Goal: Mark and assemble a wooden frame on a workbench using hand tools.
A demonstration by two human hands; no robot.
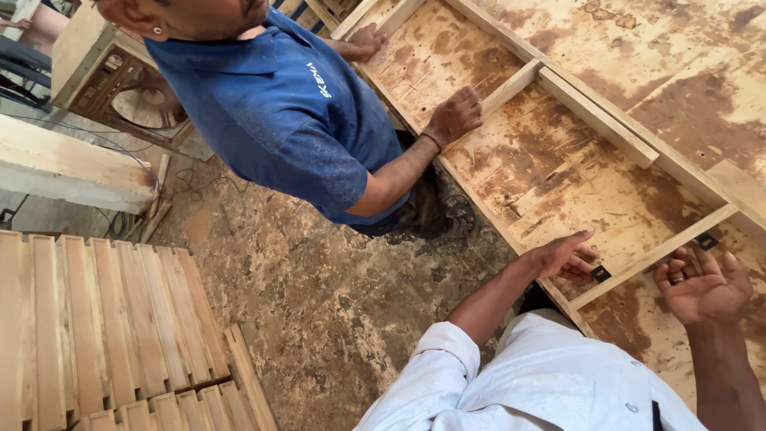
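I saw no packages, signs or screens; only a small white printed label on the co-worker's blue shirt (295,112), at its shoulder.

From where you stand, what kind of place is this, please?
Probably a carpentry workshop: a stained plywood panel framed with wooden battens, a stack of cut planks, and a rough, dusty floor.

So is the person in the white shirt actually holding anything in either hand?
Nothing is gripped. The left hand rests open at the near end of a wooden crossbar by a small black bracket; the right hand hovers open beside the bar, palm up.
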